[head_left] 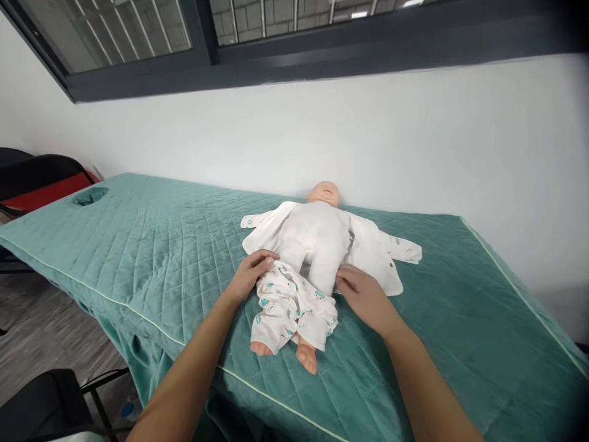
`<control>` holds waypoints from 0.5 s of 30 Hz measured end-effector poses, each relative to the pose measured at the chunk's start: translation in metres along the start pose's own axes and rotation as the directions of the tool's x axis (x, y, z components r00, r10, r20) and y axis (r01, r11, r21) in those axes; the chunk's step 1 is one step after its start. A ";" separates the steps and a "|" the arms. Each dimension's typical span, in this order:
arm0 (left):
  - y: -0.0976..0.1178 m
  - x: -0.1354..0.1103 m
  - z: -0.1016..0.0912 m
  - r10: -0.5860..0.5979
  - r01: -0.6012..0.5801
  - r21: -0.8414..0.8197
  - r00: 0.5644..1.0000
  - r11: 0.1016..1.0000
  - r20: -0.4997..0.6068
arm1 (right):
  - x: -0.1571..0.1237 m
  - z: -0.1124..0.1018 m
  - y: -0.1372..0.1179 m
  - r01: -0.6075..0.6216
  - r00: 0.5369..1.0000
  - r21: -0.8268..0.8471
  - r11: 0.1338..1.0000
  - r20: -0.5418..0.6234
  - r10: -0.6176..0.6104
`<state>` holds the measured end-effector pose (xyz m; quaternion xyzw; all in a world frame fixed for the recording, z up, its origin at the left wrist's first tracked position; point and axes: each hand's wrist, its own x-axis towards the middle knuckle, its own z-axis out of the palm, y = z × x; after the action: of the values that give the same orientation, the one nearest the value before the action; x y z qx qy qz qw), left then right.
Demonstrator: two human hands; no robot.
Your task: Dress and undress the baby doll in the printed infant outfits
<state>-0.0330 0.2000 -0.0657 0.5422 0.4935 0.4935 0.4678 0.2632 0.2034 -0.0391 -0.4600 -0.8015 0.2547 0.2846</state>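
A baby doll point(317, 239) lies on its back on a teal quilted table cover point(151, 245), head toward the wall. An opened white jacket point(381, 258) is spread under it to both sides. White printed trousers point(292, 307) cover its legs up to the thighs, and both bare feet stick out. My left hand point(251, 273) is closed on the trousers' waistband at the doll's right hip. My right hand point(363, 294) grips the waistband on the other side, fingers curled at the cloth.
The table runs along a white wall under a dark-framed window point(276, 43). A face hole point(89, 196) opens at the cover's far left end. A black and red chair point(41, 181) stands beyond it; another black seat point(41, 399) stands near the floor, lower left.
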 end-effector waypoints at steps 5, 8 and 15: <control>0.000 0.002 0.005 -0.064 0.063 -0.071 0.998 0.996 -0.009 | -0.002 0.003 -0.002 0.052 0.996 -0.142 0.989 0.082 -0.040; -0.001 0.004 0.003 -0.061 0.062 -0.102 0.998 0.993 0.007 | -0.004 0.002 -0.004 -0.015 0.995 -0.253 0.967 0.091 0.039; -0.004 0.006 -0.005 -0.065 0.091 -0.191 0.989 0.977 0.136 | -0.005 -0.001 -0.004 -0.122 0.992 -0.197 0.973 0.019 0.128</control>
<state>-0.0384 0.2060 -0.0692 0.5043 0.4318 0.4852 0.5691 0.2635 0.1970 -0.0373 -0.5312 -0.7965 0.1993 0.2090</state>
